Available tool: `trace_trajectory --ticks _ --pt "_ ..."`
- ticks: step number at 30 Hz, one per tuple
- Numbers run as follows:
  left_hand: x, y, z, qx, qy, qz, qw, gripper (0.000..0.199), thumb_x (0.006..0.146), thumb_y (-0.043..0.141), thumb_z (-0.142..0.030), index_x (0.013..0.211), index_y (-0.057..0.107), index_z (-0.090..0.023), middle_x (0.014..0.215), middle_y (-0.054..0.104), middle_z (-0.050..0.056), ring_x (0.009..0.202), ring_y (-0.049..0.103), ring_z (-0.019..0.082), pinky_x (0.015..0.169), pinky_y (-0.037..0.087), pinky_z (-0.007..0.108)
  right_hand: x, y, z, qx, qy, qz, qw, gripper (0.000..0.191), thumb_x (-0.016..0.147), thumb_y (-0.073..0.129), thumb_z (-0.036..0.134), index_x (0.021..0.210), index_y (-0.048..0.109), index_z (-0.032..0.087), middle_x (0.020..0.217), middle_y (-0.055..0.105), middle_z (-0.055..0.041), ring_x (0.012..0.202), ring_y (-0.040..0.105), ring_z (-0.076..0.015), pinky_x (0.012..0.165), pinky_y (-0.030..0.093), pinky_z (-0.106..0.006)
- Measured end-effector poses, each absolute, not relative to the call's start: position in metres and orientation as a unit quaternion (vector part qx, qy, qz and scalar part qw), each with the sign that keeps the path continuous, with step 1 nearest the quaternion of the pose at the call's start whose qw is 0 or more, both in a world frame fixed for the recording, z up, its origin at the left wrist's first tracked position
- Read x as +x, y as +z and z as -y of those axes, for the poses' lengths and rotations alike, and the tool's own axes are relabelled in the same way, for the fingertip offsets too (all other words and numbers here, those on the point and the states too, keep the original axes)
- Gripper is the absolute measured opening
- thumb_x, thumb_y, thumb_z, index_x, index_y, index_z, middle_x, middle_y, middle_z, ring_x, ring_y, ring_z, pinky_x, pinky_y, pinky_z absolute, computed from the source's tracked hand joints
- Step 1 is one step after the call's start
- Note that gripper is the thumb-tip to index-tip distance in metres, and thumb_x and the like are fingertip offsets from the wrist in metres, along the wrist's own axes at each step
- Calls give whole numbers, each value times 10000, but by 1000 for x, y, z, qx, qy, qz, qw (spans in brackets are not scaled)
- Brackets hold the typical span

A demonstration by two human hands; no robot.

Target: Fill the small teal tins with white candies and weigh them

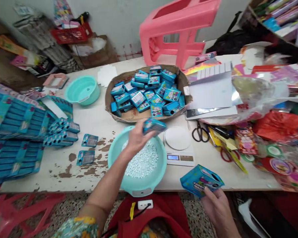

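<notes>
My left hand (135, 140) is closed around a small blue box (155, 126), slightly blurred, above the far side of a mint-green basin (112, 157). Small pale tablets (144, 162) cover the bottom of that basin. Off the table's front edge, my right hand (217, 205) grips a larger blue carton (197, 181), tilted, with dark openings on its upper side. A shallow cardboard box (108, 105) just beyond the basin holds several small blue boxes (156, 91). Right of the basin stands a white kitchen scale (178, 138) with a lit display.
Two small blue boxes (90, 140) lie at left, near stacked boxes (62, 132) and large blue cartons (15, 119). Behind are another green basin (83, 89) and a pink stool (159, 36). Black scissors (200, 134), papers (210, 89) and clutter fill the right.
</notes>
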State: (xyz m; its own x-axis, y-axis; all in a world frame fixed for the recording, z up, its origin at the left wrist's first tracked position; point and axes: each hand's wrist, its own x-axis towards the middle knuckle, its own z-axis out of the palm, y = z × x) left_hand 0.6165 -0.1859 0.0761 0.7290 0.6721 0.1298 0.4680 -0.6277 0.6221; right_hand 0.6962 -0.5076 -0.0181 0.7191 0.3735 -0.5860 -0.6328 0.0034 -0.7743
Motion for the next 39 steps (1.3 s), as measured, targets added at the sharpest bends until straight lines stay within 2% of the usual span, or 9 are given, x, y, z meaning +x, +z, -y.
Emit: trace_trajectory --ticks 7,11,15,20,23,29,33,36,39 --pt "426 30 90 699 76 -708 68 577 751 598 -431 1223 470 -124 1127 579 161 1013 563 327 850 442 431 665 16 426 -616 427 108 653 479 617 808 299 1040 594 232 1023 682 -44 926 636 -220 865 507 -363" --pt "396 -14 78 685 26 -720 110 588 787 555 -370 1281 430 -75 1218 527 225 1092 519 360 873 434 462 647 23 402 -604 442 139 648 454 670 770 315 1060 557 222 1004 674 -37 917 632 -206 849 516 -350" --pt "411 13 123 728 167 -659 87 564 816 534 -362 1313 427 -119 1364 406 204 1280 337 366 1014 319 531 635 21 403 -650 384 159 636 435 704 742 306 1061 508 219 979 651 -41 877 628 -198 809 528 -368" --pt "482 58 235 660 103 -417 617 600 817 530 -469 1348 402 -221 1258 525 124 1075 547 257 853 478 400 604 18 395 -754 122 326 557 337 749 664 177 1056 536 229 1108 573 -74 1065 551 -233 928 458 -449" --pt "513 58 276 591 92 -393 699 680 781 588 -401 1374 329 -190 1109 600 90 980 579 216 862 461 356 588 15 392 -730 57 447 514 338 755 631 130 1057 532 246 1111 570 -69 1093 531 -232 949 439 -471" --pt "509 64 275 702 55 -315 637 544 762 571 -235 1277 399 -214 1048 603 47 904 579 178 843 456 331 614 23 394 -751 298 347 477 777 542 833 354 1222 489 208 1200 569 -90 1080 555 -284 878 486 -416" --pt "487 56 254 763 163 -349 519 475 810 567 -348 1243 435 -204 1175 556 90 1076 527 211 957 404 365 642 20 399 -692 499 285 436 462 574 803 381 959 640 185 797 670 10 746 617 -204 680 510 -310" --pt "460 22 217 741 238 -540 321 521 804 568 -390 1255 432 -167 1260 501 149 1215 434 281 1031 324 442 653 -3 407 -687 449 114 560 456 629 760 447 980 614 196 865 697 -8 746 634 -195 693 523 -325" --pt "427 -15 183 700 142 -625 317 437 820 510 -358 1191 484 -129 1151 573 171 1119 518 317 939 397 460 650 -24 406 -632 446 8 634 487 628 752 485 999 604 205 915 710 -24 750 659 -198 686 540 -339"
